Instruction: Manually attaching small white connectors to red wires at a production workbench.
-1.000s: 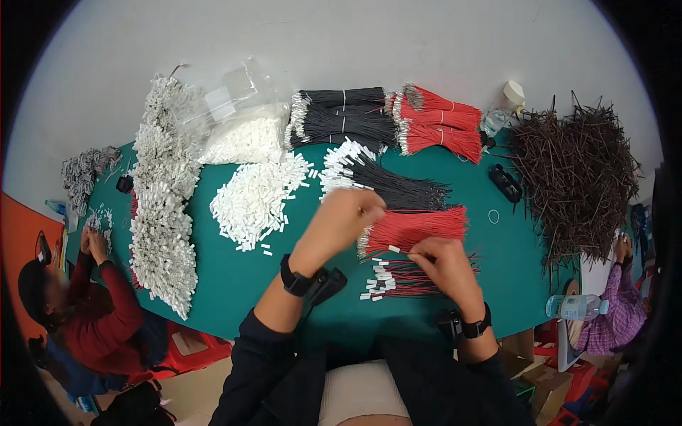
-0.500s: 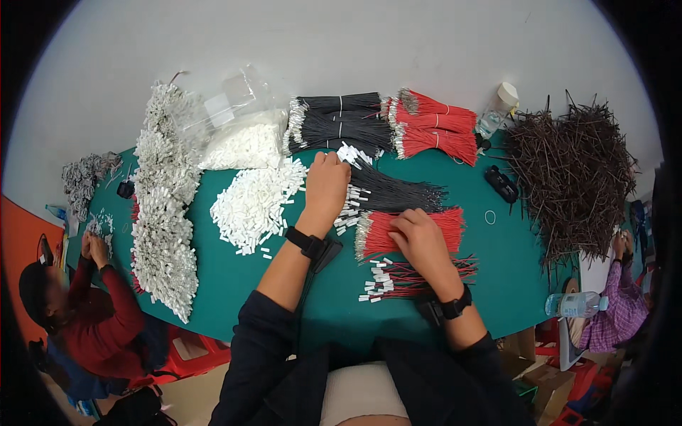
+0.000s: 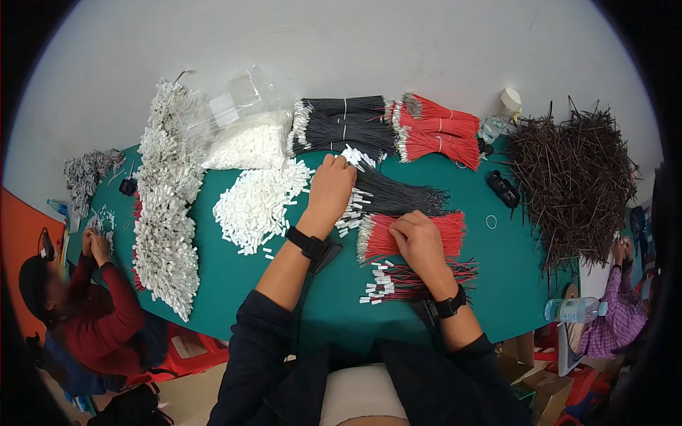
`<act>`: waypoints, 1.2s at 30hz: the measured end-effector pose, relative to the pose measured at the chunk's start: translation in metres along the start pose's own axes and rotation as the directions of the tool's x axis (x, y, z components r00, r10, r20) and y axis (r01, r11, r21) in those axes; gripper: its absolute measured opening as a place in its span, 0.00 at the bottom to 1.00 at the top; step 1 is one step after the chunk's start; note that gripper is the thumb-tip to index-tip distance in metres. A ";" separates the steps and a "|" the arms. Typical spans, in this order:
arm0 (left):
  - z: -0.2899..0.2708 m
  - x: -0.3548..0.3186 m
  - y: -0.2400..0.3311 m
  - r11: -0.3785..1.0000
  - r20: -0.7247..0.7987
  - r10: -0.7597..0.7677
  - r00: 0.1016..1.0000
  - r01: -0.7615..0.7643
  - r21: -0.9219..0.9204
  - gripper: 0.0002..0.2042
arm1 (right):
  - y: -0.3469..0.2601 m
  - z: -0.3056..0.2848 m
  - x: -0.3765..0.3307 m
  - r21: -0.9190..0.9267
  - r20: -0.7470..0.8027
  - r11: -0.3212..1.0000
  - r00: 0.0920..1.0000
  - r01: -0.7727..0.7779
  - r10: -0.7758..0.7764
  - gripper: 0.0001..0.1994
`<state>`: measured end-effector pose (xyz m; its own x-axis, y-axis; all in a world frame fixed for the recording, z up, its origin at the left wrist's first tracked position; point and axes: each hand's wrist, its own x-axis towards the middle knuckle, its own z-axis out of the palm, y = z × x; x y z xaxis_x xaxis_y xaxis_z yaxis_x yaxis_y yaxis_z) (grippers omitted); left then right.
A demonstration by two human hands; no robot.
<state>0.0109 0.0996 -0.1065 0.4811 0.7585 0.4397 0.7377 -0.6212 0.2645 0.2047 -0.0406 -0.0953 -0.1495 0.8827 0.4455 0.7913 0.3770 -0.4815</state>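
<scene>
While the right hand (image 3: 420, 245) is covering crosswise red wires (image 3: 452, 231), the left hand (image 3: 331, 188) is hovering beyond. Fingers are meeting, grips unclear.

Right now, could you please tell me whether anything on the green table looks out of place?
A few white pieces lie just off the near edge of the white pile, and a pale loop lies alone right of the red wires; both look slightly stray.
</scene>
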 end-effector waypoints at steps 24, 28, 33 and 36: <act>-0.105 -0.034 0.074 0.257 0.431 -0.102 0.897 0.442 -0.859 0.09 | -0.063 -0.089 0.016 0.224 -0.325 0.973 0.946 0.055 0.021 0.07; -0.106 -0.037 0.075 0.185 0.420 -0.085 0.904 0.428 -0.885 0.08 | -0.063 -0.089 0.013 0.270 -0.287 0.963 0.956 0.018 0.062 0.08; -0.104 -0.040 0.077 0.155 0.417 -0.098 0.904 0.428 -0.890 0.07 | -0.064 -0.088 0.013 0.292 -0.269 0.956 0.960 0.003 0.079 0.08; -0.104 -0.040 0.078 0.127 0.422 -0.093 0.902 0.431 -0.893 0.07 | -0.065 -0.089 0.012 0.284 -0.249 0.959 0.965 -0.014 0.088 0.08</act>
<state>-0.0004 0.0004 -0.0139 0.5655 0.8247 0.0093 -0.1221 0.0725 0.9899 0.2043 -0.0799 0.0089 0.0725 0.8148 0.5752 0.5926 0.4286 -0.6820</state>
